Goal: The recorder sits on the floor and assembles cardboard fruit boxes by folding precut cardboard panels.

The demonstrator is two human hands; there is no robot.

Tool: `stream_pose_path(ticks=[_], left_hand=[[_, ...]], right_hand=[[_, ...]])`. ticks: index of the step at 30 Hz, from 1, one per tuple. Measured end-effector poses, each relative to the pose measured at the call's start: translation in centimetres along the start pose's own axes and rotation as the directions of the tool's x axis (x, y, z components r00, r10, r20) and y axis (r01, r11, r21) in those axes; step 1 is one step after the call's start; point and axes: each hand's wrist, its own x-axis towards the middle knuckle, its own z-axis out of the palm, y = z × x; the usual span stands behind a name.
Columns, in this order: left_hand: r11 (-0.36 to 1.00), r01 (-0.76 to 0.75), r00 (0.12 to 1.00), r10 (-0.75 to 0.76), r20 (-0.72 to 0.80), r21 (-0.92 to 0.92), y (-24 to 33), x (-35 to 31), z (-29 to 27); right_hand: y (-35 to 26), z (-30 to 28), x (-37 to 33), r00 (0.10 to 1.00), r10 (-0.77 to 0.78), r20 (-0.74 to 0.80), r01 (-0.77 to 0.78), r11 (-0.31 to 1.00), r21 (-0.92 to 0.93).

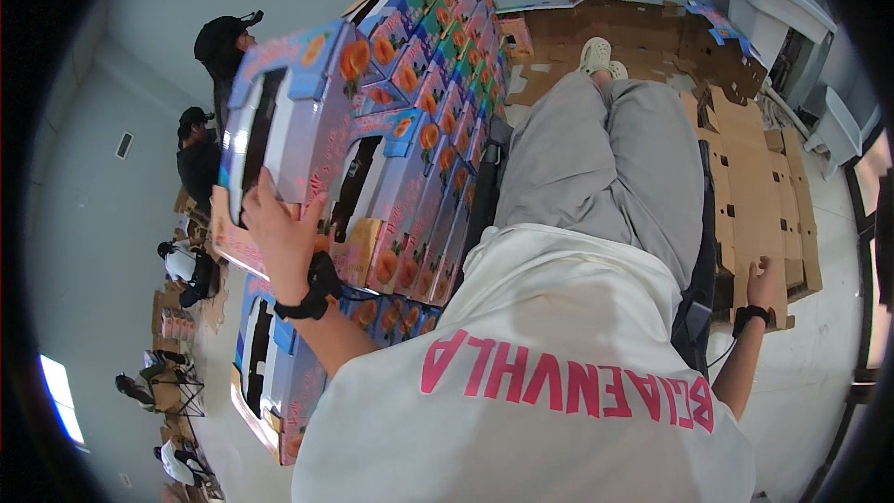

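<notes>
Left hand (285, 231): grips the lilac carton (315, 156) at its handle slot (256, 135), thumb on the printed side, probably to steady it.
Lilac carton: left of the carton stack (402, 188), overlapping its edge from here.
Right hand (762, 287): well right of the stack, loosely open, seemingly empty; whether it touches the flattened cardboard (750, 168), I can't tell.
Hidden: left fingertips, perhaps inside the slot; the lilac carton's underside.

Soft, fairly bright light, glaring white panel (61, 398) at lower left, fisheye curvature toward black corners.
</notes>
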Motion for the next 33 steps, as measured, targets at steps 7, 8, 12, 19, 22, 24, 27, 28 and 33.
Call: stream_pose_path(ticks=[7, 8, 12, 19, 22, 24, 27, 28, 33], left_hand=[[0.920, -0.181, 0.983, 0.156, -0.099, -0.348, 9.6, 1.9, -1.4], [0.892, -0.277, 0.960, 0.242, -0.141, -0.357, 11.5, 2.4, -0.1], [0.687, -0.559, 0.825, 0.515, -0.231, -0.464, 18.8, 4.9, 6.5], [0.236, -0.604, 0.522, 0.839, -0.154, -0.761, 29.7, 4.1, 16.1], [0.231, -0.489, 0.461, 0.887, -0.024, -0.841, 30.5, 4.0, 18.0], [0.179, -0.480, 0.441, 0.895, -0.060, -0.859, 29.8, 4.6, 18.5], [0.257, -0.646, 0.463, 0.881, -0.101, -0.719, 28.2, 5.0, 18.6], [0.274, -0.622, 0.493, 0.865, -0.095, -0.733, 27.7, 5.1, 18.6], [0.323, -0.536, 0.530, 0.848, -0.013, -0.780, 27.4, 4.6, 18.8]], right_hand=[[-5.1, -2.6, 1.3, 0.994, -0.105, -0.045, 0.111, 0.974, 0.197], [-7.0, -4.0, 1.6, 0.992, -0.125, -0.023, 0.128, 0.976, 0.177], [-17.9, -11.1, 2.0, 0.984, -0.177, -0.002, 0.152, 0.839, 0.522], [-34.0, -16.6, 0.3, 0.671, -0.674, -0.308, 0.741, 0.616, 0.267], [-36.8, -14.7, 1.8, 0.600, -0.781, -0.175, 0.799, 0.572, 0.186], [-37.0, -13.6, 2.7, 0.558, -0.825, -0.084, 0.826, 0.543, 0.150], [-36.9, -12.5, 3.8, 0.510, -0.860, -0.028, 0.851, 0.499, 0.162], [-36.8, -12.3, 3.9, 0.516, -0.856, -0.017, 0.842, 0.504, 0.194], [-37.2, -12.5, 4.8, 0.518, -0.855, -0.024, 0.819, 0.488, 0.301]])
